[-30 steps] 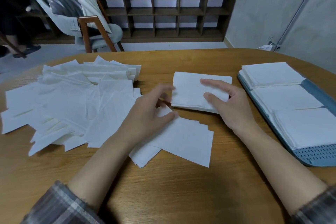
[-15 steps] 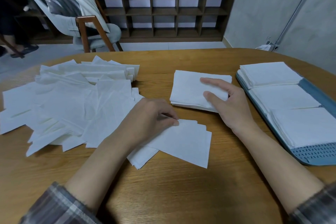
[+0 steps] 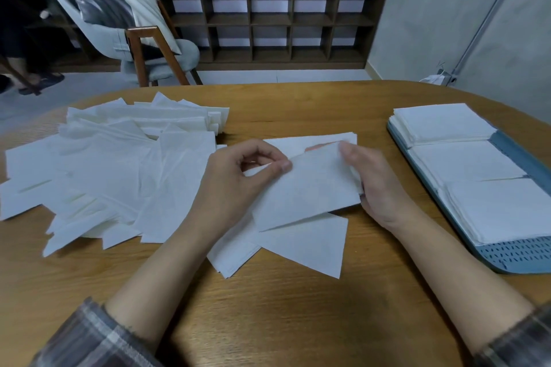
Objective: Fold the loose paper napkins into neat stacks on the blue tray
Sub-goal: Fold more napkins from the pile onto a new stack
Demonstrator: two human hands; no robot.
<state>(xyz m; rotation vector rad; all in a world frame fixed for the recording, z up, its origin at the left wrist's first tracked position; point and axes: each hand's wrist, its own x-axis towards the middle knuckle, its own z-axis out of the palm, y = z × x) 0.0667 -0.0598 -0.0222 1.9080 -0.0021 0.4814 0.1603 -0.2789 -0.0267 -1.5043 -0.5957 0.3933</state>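
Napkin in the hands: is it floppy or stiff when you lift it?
Probably floppy: the napkin looks flat only because the left hand and right hand each pinch an end. Likely very light, since a mere pinch carries it. It may crease easily; the loose pile shows wrinkles.

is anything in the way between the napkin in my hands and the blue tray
Nothing visible does. The left hand and right hand hold the napkin, and only bare table lies between it and the blue tray. Folded stacks cover most of the tray.
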